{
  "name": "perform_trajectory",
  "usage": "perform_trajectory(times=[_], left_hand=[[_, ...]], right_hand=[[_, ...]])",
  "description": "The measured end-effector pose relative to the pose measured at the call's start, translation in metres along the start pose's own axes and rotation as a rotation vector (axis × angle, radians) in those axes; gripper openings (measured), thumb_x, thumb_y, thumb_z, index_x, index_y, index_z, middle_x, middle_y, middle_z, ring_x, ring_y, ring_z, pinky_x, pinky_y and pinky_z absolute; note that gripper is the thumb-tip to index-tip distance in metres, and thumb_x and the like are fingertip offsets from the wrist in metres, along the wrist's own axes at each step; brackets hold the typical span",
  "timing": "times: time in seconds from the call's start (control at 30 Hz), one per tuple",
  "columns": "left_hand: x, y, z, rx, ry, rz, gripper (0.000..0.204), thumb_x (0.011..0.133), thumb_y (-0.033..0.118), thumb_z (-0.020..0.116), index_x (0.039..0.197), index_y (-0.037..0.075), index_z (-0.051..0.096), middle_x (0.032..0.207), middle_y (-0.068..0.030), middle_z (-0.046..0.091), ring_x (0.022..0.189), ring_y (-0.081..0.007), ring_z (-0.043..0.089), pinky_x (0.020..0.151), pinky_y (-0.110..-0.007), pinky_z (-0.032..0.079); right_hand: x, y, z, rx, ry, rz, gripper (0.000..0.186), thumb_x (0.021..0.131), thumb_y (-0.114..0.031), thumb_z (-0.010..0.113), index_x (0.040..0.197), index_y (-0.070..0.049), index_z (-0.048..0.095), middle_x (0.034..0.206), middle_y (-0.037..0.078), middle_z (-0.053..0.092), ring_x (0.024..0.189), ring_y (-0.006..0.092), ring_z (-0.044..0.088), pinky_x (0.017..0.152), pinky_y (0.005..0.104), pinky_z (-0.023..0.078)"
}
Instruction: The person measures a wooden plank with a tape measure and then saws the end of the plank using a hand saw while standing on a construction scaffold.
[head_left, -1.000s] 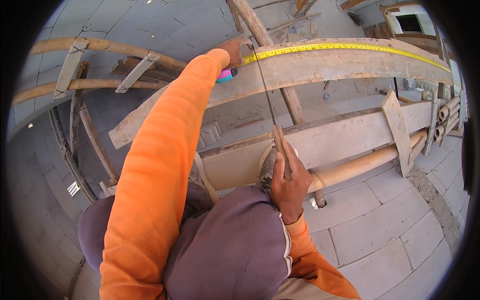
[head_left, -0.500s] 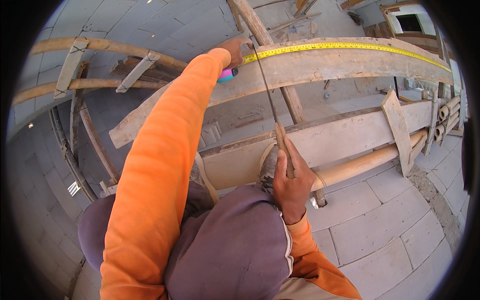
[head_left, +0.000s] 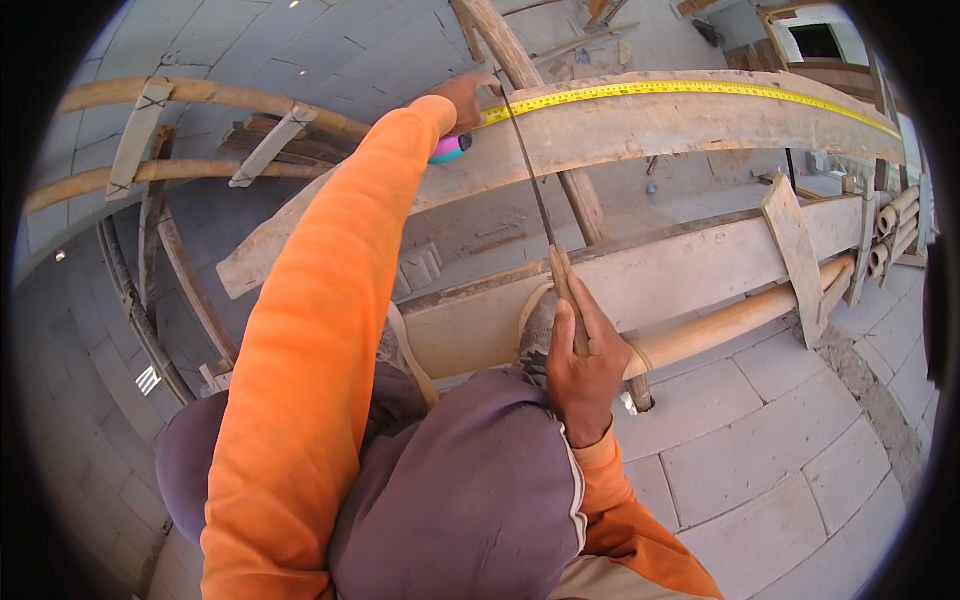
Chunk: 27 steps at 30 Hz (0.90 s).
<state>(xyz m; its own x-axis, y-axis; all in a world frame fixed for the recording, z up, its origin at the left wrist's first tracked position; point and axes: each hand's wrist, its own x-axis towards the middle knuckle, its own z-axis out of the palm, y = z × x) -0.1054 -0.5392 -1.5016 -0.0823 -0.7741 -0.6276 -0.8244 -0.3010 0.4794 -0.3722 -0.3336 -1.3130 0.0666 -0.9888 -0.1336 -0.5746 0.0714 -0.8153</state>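
My left hand (head_left: 463,100) is at the upper plank (head_left: 650,135), fingers bent beside a yellow tape (head_left: 690,86) stretched along it; what they grip is partly hidden. The pink and turquoise case (head_left: 449,149) shows below that hand. My right hand (head_left: 582,365) is closed round the wooden handle (head_left: 560,268) of a long thin metal blade (head_left: 532,175), which reaches up across the plank to beside my left fingers. The handle lies over a lower board (head_left: 700,255).
Bamboo poles (head_left: 220,92) tied to short battens (head_left: 138,135) stand at left. A bamboo rail (head_left: 720,325) runs below the lower board, crossed by an upright slat (head_left: 795,260). Stacked bamboo (head_left: 890,240) is at right. Grey blocks (head_left: 760,470) surround me; my knee (head_left: 450,500) is bent beneath my arm.
My right hand and the handle have shifted very slightly upward. The view has moved a little; my left hand stays beside the tape and blade.
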Motion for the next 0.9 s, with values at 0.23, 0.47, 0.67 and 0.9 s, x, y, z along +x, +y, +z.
perform_trajectory(times=[0.23, 0.47, 0.67, 0.9], left_hand=[[-0.003, 0.008, -0.003, -0.012, -0.035, -0.055, 0.051, 0.084, 0.004, 0.067, 0.129, 0.023, 0.058, 0.096, -0.015, 0.068, 0.078, -0.0292, 0.067, 0.07, -0.042, 0.054], [0.004, -0.011, 0.003, 0.055, 0.041, 0.016, 0.05, 0.084, 0.005, 0.068, 0.13, 0.024, 0.058, 0.102, -0.0153, 0.068, 0.091, -0.0309, 0.067, 0.083, -0.044, 0.053], [0.003, -0.001, 0.001, 0.047, 0.019, 0.003, 0.051, 0.084, 0.003, 0.067, 0.13, 0.024, 0.058, 0.105, -0.0154, 0.068, 0.09, -0.0308, 0.067, 0.082, -0.042, 0.054], [0.0, 0.003, 0.002, 0.038, 0.018, -0.004, 0.053, 0.083, 0.0, 0.066, 0.13, 0.024, 0.059, 0.108, -0.0156, 0.068, 0.089, -0.0308, 0.068, 0.081, -0.04, 0.055]], right_hand=[[0.002, -0.002, 0.002, -0.091, 0.004, -0.086, 0.029, 0.096, -0.005, 0.063, 0.122, 0.005, 0.067, 0.109, 0.024, 0.072, 0.099, 0.0333, 0.073, 0.085, 0.0349, 0.056], [0.002, -0.011, -0.003, -0.071, -0.03, -0.015, 0.028, 0.096, -0.006, 0.063, 0.122, 0.005, 0.067, 0.109, 0.024, 0.072, 0.099, 0.034, 0.073, 0.086, 0.0357, 0.055], [0.013, -0.019, -0.004, -0.039, -0.013, -0.049, 0.028, 0.096, -0.006, 0.063, 0.121, 0.005, 0.067, 0.109, 0.024, 0.072, 0.1, 0.034, 0.073, 0.085, 0.0364, 0.056], [0.018, -0.025, -0.005, -0.075, -0.014, -0.051, 0.029, 0.095, -0.006, 0.063, 0.121, 0.005, 0.067, 0.109, 0.024, 0.072, 0.099, 0.035, 0.073, 0.085, 0.0365, 0.056]])
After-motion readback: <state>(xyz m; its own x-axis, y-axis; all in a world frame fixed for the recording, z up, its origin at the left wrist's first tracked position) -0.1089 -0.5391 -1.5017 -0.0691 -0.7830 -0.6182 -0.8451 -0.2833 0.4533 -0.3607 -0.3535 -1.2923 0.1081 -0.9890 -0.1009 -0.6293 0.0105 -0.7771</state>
